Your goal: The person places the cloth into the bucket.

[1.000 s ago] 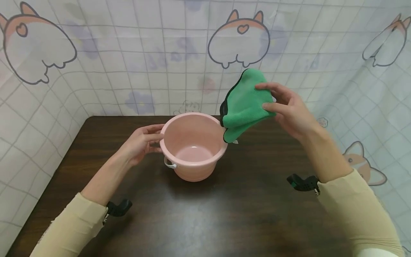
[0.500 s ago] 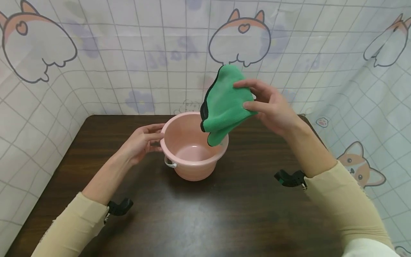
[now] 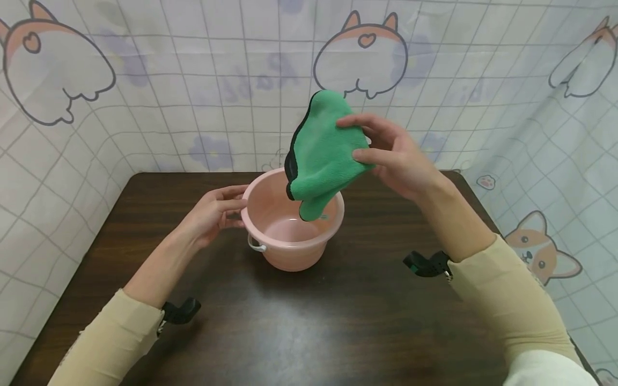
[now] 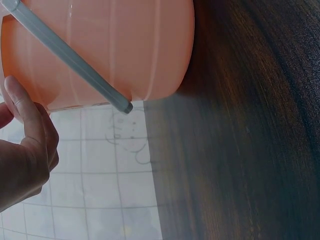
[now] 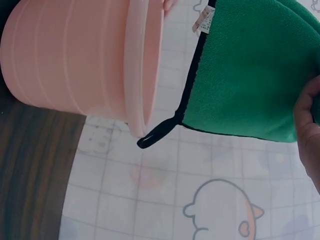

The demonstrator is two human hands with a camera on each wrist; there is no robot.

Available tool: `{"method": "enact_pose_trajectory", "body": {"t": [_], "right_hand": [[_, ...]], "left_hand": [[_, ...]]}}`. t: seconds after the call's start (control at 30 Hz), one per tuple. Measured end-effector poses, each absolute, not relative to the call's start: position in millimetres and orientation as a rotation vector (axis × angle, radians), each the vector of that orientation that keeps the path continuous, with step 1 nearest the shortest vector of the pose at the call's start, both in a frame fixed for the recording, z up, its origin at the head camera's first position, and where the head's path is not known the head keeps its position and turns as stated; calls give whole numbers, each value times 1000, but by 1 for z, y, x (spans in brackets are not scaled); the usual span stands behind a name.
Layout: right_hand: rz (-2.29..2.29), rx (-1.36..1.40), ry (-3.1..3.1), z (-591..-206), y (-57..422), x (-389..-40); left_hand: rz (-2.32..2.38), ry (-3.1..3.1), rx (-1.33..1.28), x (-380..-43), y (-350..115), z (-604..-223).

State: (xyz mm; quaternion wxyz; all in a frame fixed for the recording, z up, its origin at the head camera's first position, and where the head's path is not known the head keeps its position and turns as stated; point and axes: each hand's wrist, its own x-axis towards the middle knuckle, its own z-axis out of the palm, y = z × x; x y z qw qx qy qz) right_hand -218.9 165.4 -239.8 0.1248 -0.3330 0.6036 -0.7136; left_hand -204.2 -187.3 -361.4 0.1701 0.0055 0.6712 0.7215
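Observation:
A pink bucket [image 3: 293, 259] stands upright on the dark table. My left hand [image 3: 207, 217] holds its left rim, with the thumb on the rim's near side; part of the fingers is hidden behind it. In my right hand [image 3: 398, 158] a green cloth [image 3: 325, 147] with black edging is pinched between thumb and fingers. The cloth hangs over the bucket's mouth, its lower corner dipping in front of the opening. From the right wrist view, the cloth's black loop [image 5: 159, 133] appears beside the bucket's rim [image 5: 135, 65].
The bucket's grey handle [image 4: 75, 57] hangs down along its side. Behind the dark wooden table [image 3: 289, 332] rises a white gridded curtain [image 3: 193, 69] with dog drawings. Black wrist cameras [image 3: 181, 311] sit on both forearms.
My right hand has carried the green cloth leftward, from beside the bucket's right rim to over its mouth. The left hand and the bucket have stayed in place.

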Motion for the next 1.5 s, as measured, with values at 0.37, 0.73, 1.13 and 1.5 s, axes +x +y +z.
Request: {"method": "enact_pose_trajectory", "body": {"t": [0.37,0.73,1.13,1.5], "right_hand": [[-2068,-1052,1695,-236,154,-217],[-1999,-1079,1676,-245,144,-222],[-1864,-934,1823,-282,146,-228],[-1652,-912,2069,-305,144,-232]], "left_hand": [[2045,1920,7,-203,-187,-361],[2071,1891,22,-204,-187,-361],[2039,1920,27,-201,-188,-364],[2080,1897,32,-202,-189,-365]]}}
